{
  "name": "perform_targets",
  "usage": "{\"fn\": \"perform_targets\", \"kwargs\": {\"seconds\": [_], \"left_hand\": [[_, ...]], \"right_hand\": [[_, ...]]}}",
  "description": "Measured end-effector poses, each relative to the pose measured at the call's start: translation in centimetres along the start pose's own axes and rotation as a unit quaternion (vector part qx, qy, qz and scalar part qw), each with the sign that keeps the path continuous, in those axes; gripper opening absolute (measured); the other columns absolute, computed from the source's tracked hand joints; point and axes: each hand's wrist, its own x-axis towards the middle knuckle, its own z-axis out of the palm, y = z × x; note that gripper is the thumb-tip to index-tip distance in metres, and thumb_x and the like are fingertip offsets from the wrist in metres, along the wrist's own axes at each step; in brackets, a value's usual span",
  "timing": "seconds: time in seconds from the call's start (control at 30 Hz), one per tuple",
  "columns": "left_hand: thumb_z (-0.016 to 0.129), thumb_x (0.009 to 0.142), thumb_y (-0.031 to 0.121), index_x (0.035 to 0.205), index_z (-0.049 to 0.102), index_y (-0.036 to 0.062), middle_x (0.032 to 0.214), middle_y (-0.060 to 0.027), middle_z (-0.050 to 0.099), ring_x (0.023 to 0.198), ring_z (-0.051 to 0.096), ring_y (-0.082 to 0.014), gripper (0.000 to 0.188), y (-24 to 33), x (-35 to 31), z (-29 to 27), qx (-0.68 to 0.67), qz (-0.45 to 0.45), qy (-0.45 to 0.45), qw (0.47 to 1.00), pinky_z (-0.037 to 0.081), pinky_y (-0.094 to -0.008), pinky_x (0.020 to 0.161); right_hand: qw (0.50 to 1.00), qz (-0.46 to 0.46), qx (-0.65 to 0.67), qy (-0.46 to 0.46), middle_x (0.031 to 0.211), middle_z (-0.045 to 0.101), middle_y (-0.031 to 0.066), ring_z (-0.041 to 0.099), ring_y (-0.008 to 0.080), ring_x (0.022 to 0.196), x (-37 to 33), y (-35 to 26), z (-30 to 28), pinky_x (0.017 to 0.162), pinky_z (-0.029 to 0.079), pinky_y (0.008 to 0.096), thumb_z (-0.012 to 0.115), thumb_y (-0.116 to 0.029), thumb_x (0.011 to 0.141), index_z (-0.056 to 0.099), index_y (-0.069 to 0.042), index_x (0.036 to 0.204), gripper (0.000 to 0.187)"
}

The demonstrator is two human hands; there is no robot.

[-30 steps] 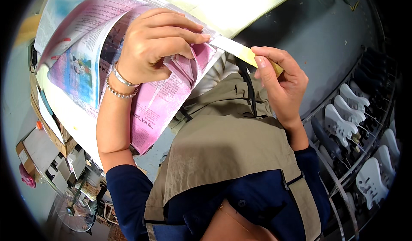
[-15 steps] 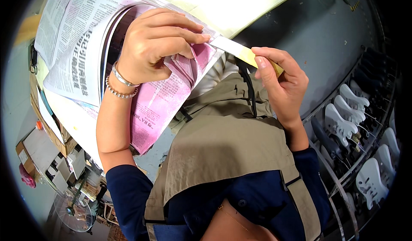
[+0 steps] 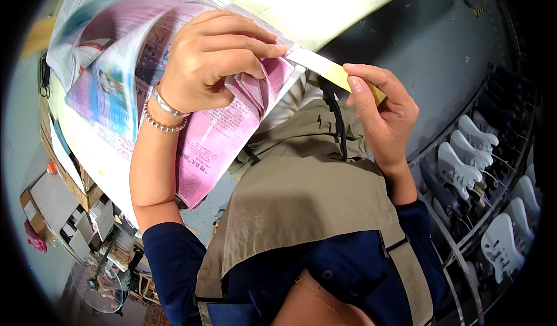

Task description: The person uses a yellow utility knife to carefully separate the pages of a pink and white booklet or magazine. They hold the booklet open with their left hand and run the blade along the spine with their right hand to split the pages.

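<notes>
My left hand (image 3: 214, 59), with a bangle and a beaded bracelet at the wrist, bends over a stack of newspaper (image 3: 217, 143) stained pink. Crumpled pink paper (image 3: 250, 91) bunches beneath its curled fingers, and its thumb tip is hidden. Two of its fingertips reach the white end of a thin flat strip (image 3: 316, 63). At the strip's other, yellow end, my right hand (image 3: 386, 105) pinches it between thumb and fingers. The strip slants from the paper's edge down toward my right hand. Loose newspaper sheets (image 3: 107, 94) curl up, blurred, left of my left wrist.
A pale tabletop (image 3: 301, 6) lies under the papers. At the right, a metal rack (image 3: 464, 242) carries several white guitar-body-shaped pieces (image 3: 502, 247) and dark ones. A standing fan (image 3: 98, 285) and cartons (image 3: 35, 215) are at lower left. My khaki apron (image 3: 307, 204) hangs below the hands.
The loose newspaper sheets have flapped over; a coloured picture page now shows where a large black headline was. Both hands and the strip have barely moved.
</notes>
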Motion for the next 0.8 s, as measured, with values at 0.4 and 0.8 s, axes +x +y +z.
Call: {"fn": "perform_targets", "kwargs": {"seconds": [0.4,0.8], "left_hand": [[0.059,0.052,0.015,0.065,0.054,0.0047,0.097,-0.0108,0.074,0.092,0.068,-0.0307,0.018,-0.1,-0.1,0.1,0.004,0.005,0.000,1.000,0.051,-0.0373,0.070],[0.059,0.056,0.024,0.069,0.060,0.0035,0.092,-0.0110,0.072,0.080,0.063,-0.0280,0.024,-0.1,0.0,-0.4,0.039,0.027,0.018,0.999,0.048,-0.0349,0.066]], "right_hand": [[1.000,0.009,-0.011,-0.017,0.089,0.070,0.0075,0.060,0.0081,0.071,0.2,-0.2,-0.3,0.062,0.047,0.0210,0.064,0.000,0.088,0.069,0.002,0.100,0.013],[0.986,-0.129,-0.075,-0.072,0.081,0.066,0.0063,0.056,0.0140,0.064,1.7,-0.1,-0.9,0.056,0.042,0.0249,0.065,0.005,0.084,0.071,-0.002,0.099,0.016]]}}
